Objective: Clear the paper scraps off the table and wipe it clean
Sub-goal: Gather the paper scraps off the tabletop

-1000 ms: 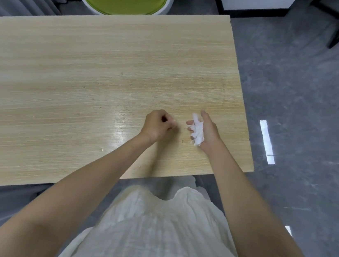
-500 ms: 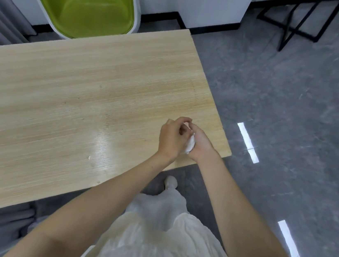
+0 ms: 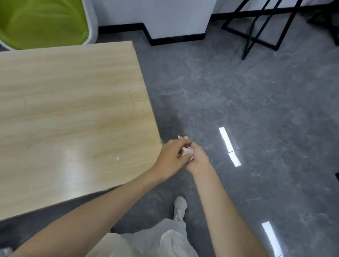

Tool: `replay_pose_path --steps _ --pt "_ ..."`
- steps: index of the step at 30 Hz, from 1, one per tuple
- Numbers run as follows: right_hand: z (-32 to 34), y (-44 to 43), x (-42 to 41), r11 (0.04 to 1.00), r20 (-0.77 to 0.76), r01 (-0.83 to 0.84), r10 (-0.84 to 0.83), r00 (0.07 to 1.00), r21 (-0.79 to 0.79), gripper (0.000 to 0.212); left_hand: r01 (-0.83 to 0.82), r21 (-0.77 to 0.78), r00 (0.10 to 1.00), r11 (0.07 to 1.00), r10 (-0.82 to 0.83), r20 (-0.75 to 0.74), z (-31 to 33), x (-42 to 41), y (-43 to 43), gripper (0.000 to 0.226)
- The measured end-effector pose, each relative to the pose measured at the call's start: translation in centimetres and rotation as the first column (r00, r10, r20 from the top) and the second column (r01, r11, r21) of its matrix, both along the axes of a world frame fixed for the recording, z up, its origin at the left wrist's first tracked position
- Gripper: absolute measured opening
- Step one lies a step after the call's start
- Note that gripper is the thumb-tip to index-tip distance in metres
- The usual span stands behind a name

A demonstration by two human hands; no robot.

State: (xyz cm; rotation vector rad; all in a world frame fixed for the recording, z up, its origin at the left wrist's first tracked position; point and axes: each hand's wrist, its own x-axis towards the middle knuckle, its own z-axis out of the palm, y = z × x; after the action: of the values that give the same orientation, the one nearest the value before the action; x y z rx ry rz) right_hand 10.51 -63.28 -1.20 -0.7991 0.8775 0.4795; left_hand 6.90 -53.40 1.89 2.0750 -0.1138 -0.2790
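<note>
- Scraps (image 3: 187, 151): a crumpled white wad, enclosed between both hands. It is held off the bench (image 3: 59, 103), beyond the near right corner and above the floor (image 3: 252, 117).
- Left hand (image 3: 170, 157): fingers (image 3: 178, 145) curled over the wad from the left, gripping it.
- Right hand (image 3: 199, 161): cupped against the wad from the right, fingers closed on it.
- Wad axis: none discernible, as it is bunched. One tip projects past the fingertips, pointing away from the person.
- Fleck (image 3: 117, 158): one small white piece lies on the bench, left of the fingers and near the bench's front edge. The left hand is the nearer one. The fleck is too small to give an axis or heading.
- Judgement: the wad needs discarding. The fleck needs collecting, and wiping is not yet done.
</note>
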Motion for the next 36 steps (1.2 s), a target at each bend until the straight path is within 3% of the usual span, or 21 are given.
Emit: replay_pose_path --steps 4,7,13,16,21,24,31,36 --pt "-1.0 -6.3 4.0 0.999 -0.020 -0.016 0.015 1.000 -0.028 0.046 -0.019 0.072 1.000 0.997 0.019 0.000 -2.6 3.0 -6.3 0.049" --pt "-2.0 -9.0 6.3 0.997 -0.049 -0.072 0.070 0.996 -0.036 0.043 -0.078 0.093 0.996 0.993 0.082 -0.038 -4.3 5.2 -8.9 0.034" --pt "-5.7 -10.3 10.0 0.940 -0.121 -0.342 0.340 0.933 0.002 0.032 -0.326 0.140 0.931 0.935 0.343 -0.124 -8.3 8.1 -11.5 0.030" --pt "-8.1 -10.5 12.0 0.946 -0.173 -0.323 0.322 0.931 0.022 0.035 -0.466 0.130 0.857 0.875 0.483 -0.179 -11.4 9.4 -12.7 0.022" --pt "-18.8 -9.3 13.5 0.953 -0.279 -0.303 0.285 0.917 -0.021 0.034 -0.661 0.168 0.656 0.731 0.672 -0.345 -21.4 11.0 -13.4 0.020" --pt "-25.9 -8.0 14.0 0.953 -0.276 -0.300 0.297 0.914 0.032 0.032 -0.761 0.106 0.548 0.640 0.722 -0.421 -27.5 11.9 -12.3 0.021" --pt "-40.7 -4.3 16.4 0.943 -0.236 -0.318 0.333 0.913 0.101 0.032 -0.893 0.026 0.377 0.450 0.777 -0.504 -41.3 13.7 -9.4 0.014" --pt "-48.7 -1.9 19.0 0.919 -0.223 -0.384 0.395 0.891 0.092 0.028 -0.909 0.013 0.335 0.416 0.752 -0.567 -48.7 14.7 -6.1 0.006"
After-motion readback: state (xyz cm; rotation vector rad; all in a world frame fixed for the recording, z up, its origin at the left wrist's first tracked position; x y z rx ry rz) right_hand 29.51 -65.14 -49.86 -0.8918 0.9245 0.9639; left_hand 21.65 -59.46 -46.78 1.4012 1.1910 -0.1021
